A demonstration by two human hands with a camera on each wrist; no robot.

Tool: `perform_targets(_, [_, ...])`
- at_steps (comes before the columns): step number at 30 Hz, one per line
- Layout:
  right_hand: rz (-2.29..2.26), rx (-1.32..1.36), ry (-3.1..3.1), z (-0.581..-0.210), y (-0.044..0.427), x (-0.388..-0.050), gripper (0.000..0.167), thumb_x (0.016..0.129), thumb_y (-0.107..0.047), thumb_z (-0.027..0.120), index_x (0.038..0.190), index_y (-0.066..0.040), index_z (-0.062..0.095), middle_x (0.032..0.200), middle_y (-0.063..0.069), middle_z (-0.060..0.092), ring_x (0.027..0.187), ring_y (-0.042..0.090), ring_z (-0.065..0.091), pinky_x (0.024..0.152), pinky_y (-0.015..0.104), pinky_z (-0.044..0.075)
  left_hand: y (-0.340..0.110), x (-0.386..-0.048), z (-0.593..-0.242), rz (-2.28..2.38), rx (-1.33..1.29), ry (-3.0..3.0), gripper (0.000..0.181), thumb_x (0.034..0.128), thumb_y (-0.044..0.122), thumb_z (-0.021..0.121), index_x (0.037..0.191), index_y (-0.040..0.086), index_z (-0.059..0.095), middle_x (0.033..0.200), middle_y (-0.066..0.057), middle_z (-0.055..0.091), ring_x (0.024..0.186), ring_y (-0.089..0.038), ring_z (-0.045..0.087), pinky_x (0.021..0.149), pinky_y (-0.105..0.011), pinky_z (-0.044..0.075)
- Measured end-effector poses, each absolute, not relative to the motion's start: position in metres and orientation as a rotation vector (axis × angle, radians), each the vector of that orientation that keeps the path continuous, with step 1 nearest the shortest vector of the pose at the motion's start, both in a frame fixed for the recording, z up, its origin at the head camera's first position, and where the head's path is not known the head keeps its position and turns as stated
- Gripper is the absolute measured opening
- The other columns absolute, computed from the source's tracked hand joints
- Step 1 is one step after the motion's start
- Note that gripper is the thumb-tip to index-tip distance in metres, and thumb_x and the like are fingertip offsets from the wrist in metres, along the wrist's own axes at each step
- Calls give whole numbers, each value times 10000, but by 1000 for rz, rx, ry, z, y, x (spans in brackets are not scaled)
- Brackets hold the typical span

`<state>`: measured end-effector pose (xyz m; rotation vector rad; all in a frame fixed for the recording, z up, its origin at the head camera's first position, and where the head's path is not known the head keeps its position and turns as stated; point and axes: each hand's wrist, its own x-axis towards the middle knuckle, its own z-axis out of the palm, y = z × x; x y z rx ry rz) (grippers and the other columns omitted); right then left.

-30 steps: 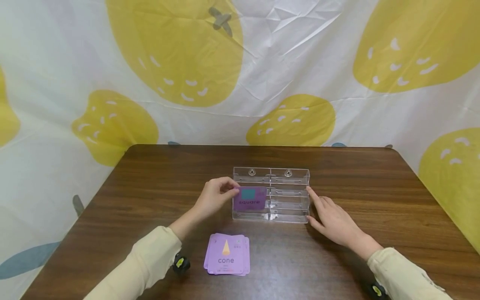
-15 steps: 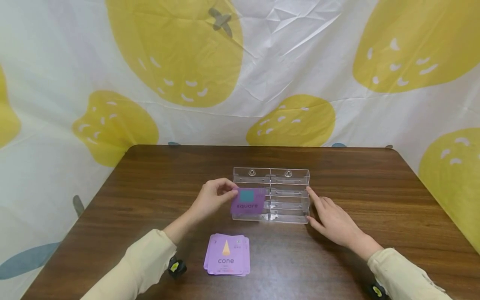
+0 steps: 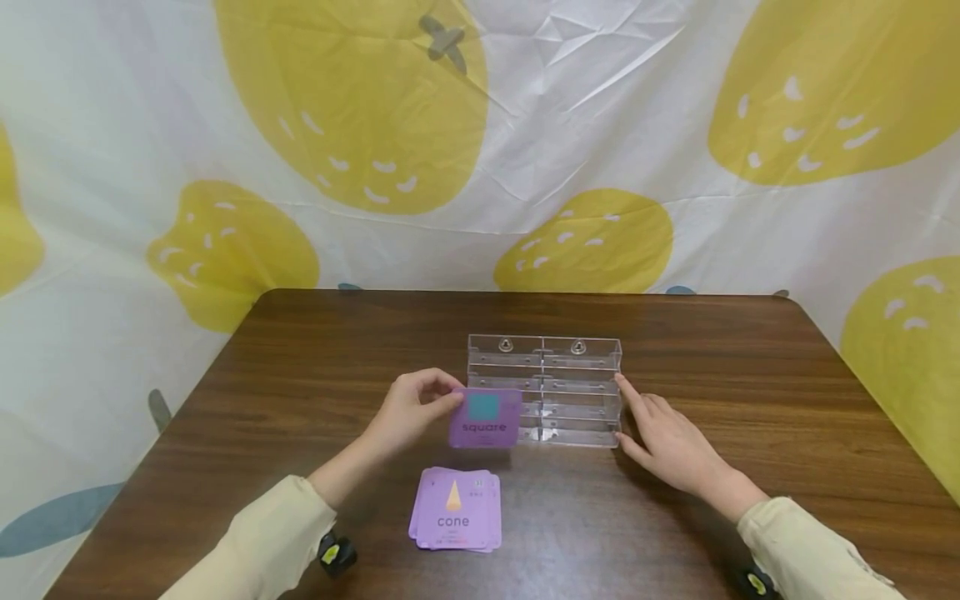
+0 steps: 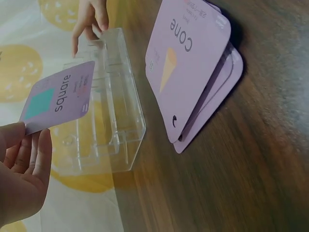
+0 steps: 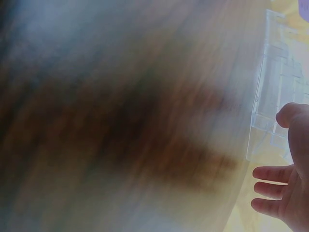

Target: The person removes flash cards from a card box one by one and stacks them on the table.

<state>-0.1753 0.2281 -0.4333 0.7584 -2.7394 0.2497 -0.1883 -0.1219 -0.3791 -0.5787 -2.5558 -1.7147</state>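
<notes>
Between thumb and fingers, my left hand point(image 3: 408, 412) pinches a purple card point(image 3: 486, 419) by its upper left corner; it shows a teal square and the word "square". The card hangs in front of the left half of a clear plastic rack point(image 3: 579, 410) with tiered compartments in two columns. In the left wrist view the card point(image 4: 60, 99) is apart from the rack point(image 4: 130, 116). My right hand point(image 3: 671, 442) touches the rack's right side with thumb and index finger, its fingers extended. A stack of purple cards point(image 3: 455, 510) lies nearer me, "cone" on top.
All of this is on a dark brown wooden table point(image 3: 337, 333). A white cloth point(image 3: 585, 100) with yellow fruit prints hangs behind the table's far edge. Black wrist devices sit below both sleeves.
My left hand has drawn the "square" card toward me and a little left, away from the rack. The right hand, the rack and the card stack stay in place.
</notes>
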Motion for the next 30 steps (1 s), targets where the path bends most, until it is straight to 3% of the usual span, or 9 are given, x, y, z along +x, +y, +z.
perform_targets(4, [251, 762, -2735, -433, 229, -175, 796, 833, -224, 628, 1423, -7, 139, 1066, 230, 579, 997, 343, 530, 800, 465, 473, -126, -185, -380, -1750, -548, -2570, 100, 830, 40, 631, 904, -27, 639, 865, -131, 656, 729, -218, 620, 624, -212, 494])
perform_targets(14, [256, 750, -2752, -435, 229, -176, 795, 839, -228, 622, 1428, -15, 133, 1077, 226, 576, 1011, 338, 525, 808, 464, 471, -137, -169, -391, -1885, -457, -2592, 150, 837, 53, 626, 932, -63, 622, 870, -161, 650, 696, -139, 610, 655, -327, 541])
perform_targets(30, [246, 758, -2720, -436, 229, -176, 797, 827, -225, 628, 1424, -7, 146, 1039, 226, 579, 986, 338, 531, 800, 462, 471, -155, -149, -415, -2167, -363, -2588, 234, 862, 58, 591, 994, -132, 557, 850, -143, 647, 716, -131, 612, 628, -325, 550])
